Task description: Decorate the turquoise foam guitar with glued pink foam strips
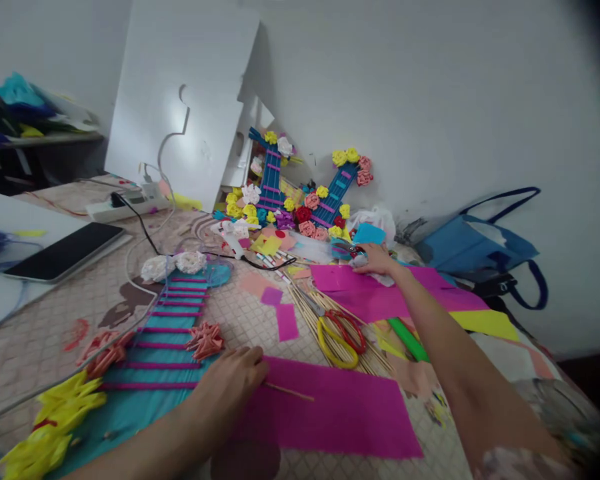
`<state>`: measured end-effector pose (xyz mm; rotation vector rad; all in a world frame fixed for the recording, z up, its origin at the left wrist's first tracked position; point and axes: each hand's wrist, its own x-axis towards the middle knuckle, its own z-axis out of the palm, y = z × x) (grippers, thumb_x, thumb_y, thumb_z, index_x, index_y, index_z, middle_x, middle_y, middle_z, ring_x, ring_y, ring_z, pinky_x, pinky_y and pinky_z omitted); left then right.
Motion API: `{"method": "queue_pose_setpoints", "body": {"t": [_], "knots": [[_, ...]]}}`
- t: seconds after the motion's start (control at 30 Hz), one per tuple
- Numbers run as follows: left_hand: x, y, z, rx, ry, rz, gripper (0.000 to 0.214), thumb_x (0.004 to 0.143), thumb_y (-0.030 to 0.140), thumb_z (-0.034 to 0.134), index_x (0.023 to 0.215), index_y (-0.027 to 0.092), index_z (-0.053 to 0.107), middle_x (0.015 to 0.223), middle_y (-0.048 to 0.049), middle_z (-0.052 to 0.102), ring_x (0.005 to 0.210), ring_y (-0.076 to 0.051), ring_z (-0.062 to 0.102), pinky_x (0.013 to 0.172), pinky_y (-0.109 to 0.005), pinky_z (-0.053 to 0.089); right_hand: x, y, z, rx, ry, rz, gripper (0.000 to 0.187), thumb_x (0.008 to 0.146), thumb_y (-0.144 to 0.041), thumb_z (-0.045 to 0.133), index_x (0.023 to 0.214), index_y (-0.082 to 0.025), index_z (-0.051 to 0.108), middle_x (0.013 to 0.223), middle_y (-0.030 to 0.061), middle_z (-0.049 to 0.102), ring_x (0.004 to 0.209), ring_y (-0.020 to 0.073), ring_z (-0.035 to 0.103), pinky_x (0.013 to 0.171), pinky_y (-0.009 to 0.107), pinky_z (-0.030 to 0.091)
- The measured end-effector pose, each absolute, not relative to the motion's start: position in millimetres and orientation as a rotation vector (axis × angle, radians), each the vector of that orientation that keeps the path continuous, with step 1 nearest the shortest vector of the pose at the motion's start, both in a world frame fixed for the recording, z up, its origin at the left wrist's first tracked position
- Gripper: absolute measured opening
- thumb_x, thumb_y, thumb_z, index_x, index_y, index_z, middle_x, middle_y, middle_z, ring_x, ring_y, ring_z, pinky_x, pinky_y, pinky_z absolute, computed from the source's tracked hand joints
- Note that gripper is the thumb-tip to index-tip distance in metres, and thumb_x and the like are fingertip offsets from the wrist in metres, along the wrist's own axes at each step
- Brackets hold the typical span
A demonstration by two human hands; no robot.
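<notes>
My left hand [227,390] rests on the near magenta paper sheet [340,410], fingers curled beside a thin wooden stick [287,392]. Just left of it lies a blue board with magenta strips [167,347] and a salmon paper flower [206,340]. My right hand [375,259] reaches far across to a second magenta sheet [380,293], closed around something small near a cyan paper piece [369,234]; what it grips is unclear. Yellow-and-red scissors [341,337] lie on a bundle of sticks [320,320] between my arms.
Flower-decorated blue boards [300,193] lean on the wall. A white glue gun [233,235], power strip [125,208], black tablet [63,252], green marker [407,339], yellow paper flowers [55,427] and a blue bag [480,250] surround the work.
</notes>
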<state>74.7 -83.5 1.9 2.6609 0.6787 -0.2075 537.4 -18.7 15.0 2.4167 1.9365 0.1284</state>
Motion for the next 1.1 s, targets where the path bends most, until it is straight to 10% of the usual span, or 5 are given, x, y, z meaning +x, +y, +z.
{"method": "queue_pose_setpoints", "body": {"t": [0.2,0.47,0.7,1.1], "knots": [[73,-80,0,2.658,0.678,-0.160,0.023,0.086,0.006,0.043,0.092,0.018,0.061,0.098,-0.0087,0.063,0.082,-0.021,0.061,0.073,-0.035,0.048,540,-15,19,2.426,2.007,0.037,0.078,0.055,-0.051,0.078,0.123,-0.018,0.057,0.127,0.0167,0.058,0.119,0.0384,0.049,0.100,0.050,0.034],[66,-71,0,2.710,0.658,-0.055,0.023,0.089,0.009,0.040,0.086,0.017,0.061,0.091,-0.0076,0.061,0.080,-0.021,0.062,0.069,-0.033,0.046,459,-74,43,2.543,2.225,-0.005,0.042,0.094,-0.044,0.033,0.108,-0.015,0.059,0.100,0.0133,0.066,0.090,0.0244,0.062,0.079,0.037,0.048],[67,-66,7,2.795,0.677,0.003,0.024,0.089,0.012,0.039,0.086,0.016,0.063,0.090,-0.0079,0.062,0.081,-0.022,0.063,0.068,-0.033,0.044,361,-145,14,2.403,2.197,-0.352,0.032,0.073,-0.045,0.068,0.088,-0.019,0.056,0.079,0.0040,0.065,0.069,0.0179,0.058,0.055,0.024,0.036],[90,-46,18,2.778,0.703,0.093,0.025,0.085,0.010,0.043,0.091,0.014,0.067,0.094,-0.0101,0.064,0.084,-0.020,0.062,0.069,-0.028,0.044,373,-149,5,2.581,2.026,-0.562,0.028,0.074,-0.045,0.064,0.080,-0.019,0.055,0.070,0.0008,0.063,0.062,0.0140,0.054,0.052,0.023,0.033]]}}
